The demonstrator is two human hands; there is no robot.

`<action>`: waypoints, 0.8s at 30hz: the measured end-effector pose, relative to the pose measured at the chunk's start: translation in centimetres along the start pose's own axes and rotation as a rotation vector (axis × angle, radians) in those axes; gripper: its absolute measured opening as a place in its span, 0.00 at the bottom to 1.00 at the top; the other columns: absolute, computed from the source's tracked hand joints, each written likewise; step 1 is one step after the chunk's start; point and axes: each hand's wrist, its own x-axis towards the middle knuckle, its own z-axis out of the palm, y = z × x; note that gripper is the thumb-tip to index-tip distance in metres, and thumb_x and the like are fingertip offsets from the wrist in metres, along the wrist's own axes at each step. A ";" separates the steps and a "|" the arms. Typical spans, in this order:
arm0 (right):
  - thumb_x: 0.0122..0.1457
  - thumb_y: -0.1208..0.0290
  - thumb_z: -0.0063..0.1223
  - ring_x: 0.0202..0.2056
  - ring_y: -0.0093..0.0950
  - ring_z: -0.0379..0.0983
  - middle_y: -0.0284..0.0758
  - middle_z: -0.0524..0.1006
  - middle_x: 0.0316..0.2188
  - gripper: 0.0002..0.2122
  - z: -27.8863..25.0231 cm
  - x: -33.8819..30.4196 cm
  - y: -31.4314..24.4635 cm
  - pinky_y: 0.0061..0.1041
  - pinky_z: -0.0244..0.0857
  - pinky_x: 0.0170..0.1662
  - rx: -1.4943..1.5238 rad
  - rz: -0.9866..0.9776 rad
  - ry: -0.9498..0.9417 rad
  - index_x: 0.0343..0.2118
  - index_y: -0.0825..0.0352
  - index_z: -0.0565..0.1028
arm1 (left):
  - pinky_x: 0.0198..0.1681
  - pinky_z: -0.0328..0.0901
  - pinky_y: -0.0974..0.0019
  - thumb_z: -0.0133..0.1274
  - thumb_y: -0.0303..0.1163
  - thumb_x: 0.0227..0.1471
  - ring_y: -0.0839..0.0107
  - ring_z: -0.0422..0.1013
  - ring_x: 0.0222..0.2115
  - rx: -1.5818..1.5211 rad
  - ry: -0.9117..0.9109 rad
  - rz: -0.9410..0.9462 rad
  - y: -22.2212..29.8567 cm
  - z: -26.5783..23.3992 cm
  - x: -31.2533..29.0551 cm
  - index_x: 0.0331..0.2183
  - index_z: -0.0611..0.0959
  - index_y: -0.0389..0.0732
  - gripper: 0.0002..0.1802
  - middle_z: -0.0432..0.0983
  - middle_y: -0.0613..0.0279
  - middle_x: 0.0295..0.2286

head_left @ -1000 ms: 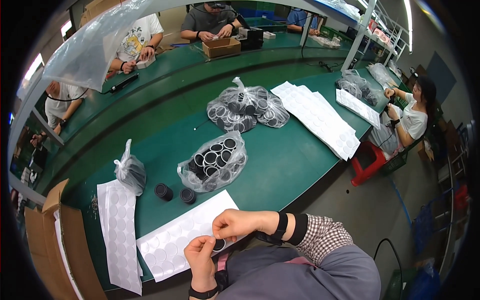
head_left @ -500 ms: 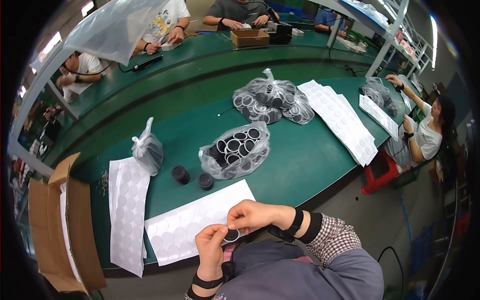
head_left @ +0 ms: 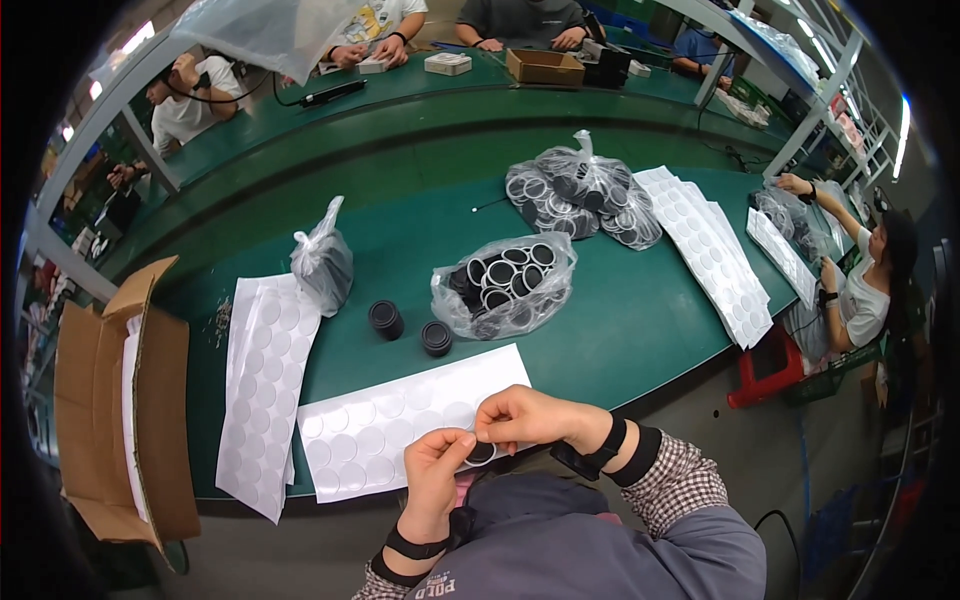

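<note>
Small black ring (head_left: pixel 481 453) held close to the chest at the near edge of the desk (head_left: pixel 620 320), pinched between both hands. Left hand (head_left: pixel 437 470) closed on its left side, thumb and forefinger wrapped round the rim; right hand (head_left: pixel 525 415) closed over its top from the right, fingers (head_left: pixel 492 432) pressed down onto its upper face. Only a dark sliver of the ring visible between the two grips; whether a round sticker already sits under the right fingertips, impossible to tell.

Judging by the pose, mid-step in pressing or seating a white disc on the ring's face. Next move likely calling for a firm, even press and a steady left-hand hold, so that nothing goes on skewed.

Just beyond the hands, a white sheet of round stickers (head_left: pixel 400 420) lying flat on the desk, a second, longer sheet (head_left: pixel 265 380) to its left. Farther off, two black rings (head_left: pixel 410 328) standing loose beside a clear bag of more rings (head_left: pixel 505 285). Small knotted bag (head_left: pixel 322 262) far left, open cardboard box (head_left: pixel 120 400) at the left end. Another bagged heap (head_left: pixel 580 195) and more sheets (head_left: pixel 710 250) far right.
</note>
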 end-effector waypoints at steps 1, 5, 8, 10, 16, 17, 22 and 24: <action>0.51 0.70 0.48 0.18 0.15 0.65 0.27 0.69 0.17 0.06 -0.1 -0.1 0.0 0.13 0.60 0.21 -0.002 -0.007 0.005 0.25 0.68 0.72 | 0.27 0.62 0.79 0.51 0.22 0.45 0.80 0.68 0.23 -0.047 -0.010 -0.028 0.0 0.0 0.0 0.27 0.77 0.31 0.04 0.73 0.63 0.22; 0.52 0.71 0.49 0.21 0.15 0.65 0.27 0.69 0.19 0.06 -0.3 -0.3 0.2 0.13 0.61 0.23 0.044 -0.002 -0.001 0.26 0.69 0.72 | 0.27 0.63 0.79 0.51 0.23 0.46 0.80 0.68 0.23 -0.129 -0.016 -0.065 0.3 -0.1 -0.1 0.27 0.77 0.31 0.05 0.73 0.63 0.23; 0.52 0.71 0.49 0.22 0.15 0.66 0.27 0.70 0.20 0.06 -0.1 -0.1 -0.1 0.13 0.62 0.25 0.058 0.016 0.004 0.27 0.69 0.71 | 0.27 0.63 0.79 0.51 0.23 0.46 0.80 0.68 0.23 -0.109 0.000 -0.041 0.2 -0.2 -0.1 0.27 0.77 0.31 0.05 0.73 0.63 0.23; 0.53 0.71 0.48 0.23 0.14 0.66 0.27 0.70 0.21 0.06 0.1 -0.1 -0.4 0.13 0.62 0.25 0.045 0.039 0.013 0.27 0.69 0.71 | 0.27 0.63 0.79 0.51 0.23 0.46 0.80 0.68 0.23 -0.100 0.005 -0.028 0.2 -0.3 -0.1 0.27 0.77 0.31 0.05 0.73 0.62 0.23; 0.52 0.71 0.48 0.21 0.14 0.65 0.27 0.69 0.19 0.06 0.2 0.2 0.5 0.13 0.61 0.23 0.071 -0.021 0.021 0.28 0.68 0.72 | 0.28 0.65 0.77 0.51 0.23 0.46 0.79 0.69 0.23 -0.078 0.008 -0.012 0.3 -0.7 -0.2 0.27 0.77 0.31 0.05 0.73 0.62 0.23; 0.53 0.71 0.48 0.21 0.14 0.65 0.26 0.69 0.20 0.06 0.3 0.2 0.5 0.13 0.61 0.23 0.078 -0.036 0.013 0.28 0.68 0.72 | 0.28 0.65 0.77 0.51 0.23 0.46 0.78 0.69 0.23 -0.095 0.011 -0.034 0.3 -0.8 -0.3 0.27 0.77 0.31 0.05 0.73 0.61 0.23; 0.53 0.71 0.48 0.22 0.14 0.65 0.27 0.70 0.20 0.06 -0.1 0.1 0.6 0.13 0.62 0.24 0.108 -0.077 -0.019 0.29 0.69 0.71 | 0.30 0.66 0.76 0.51 0.23 0.46 0.77 0.69 0.24 -0.164 -0.021 -0.059 0.1 -1.0 -0.1 0.27 0.76 0.31 0.05 0.73 0.61 0.24; 0.53 0.71 0.48 0.22 0.14 0.65 0.27 0.70 0.21 0.06 -0.1 0.0 0.5 0.13 0.62 0.24 0.126 -0.078 -0.023 0.29 0.69 0.71 | 0.31 0.66 0.75 0.51 0.24 0.46 0.77 0.69 0.25 -0.164 -0.038 -0.029 0.2 -1.0 -0.2 0.27 0.76 0.31 0.05 0.73 0.60 0.25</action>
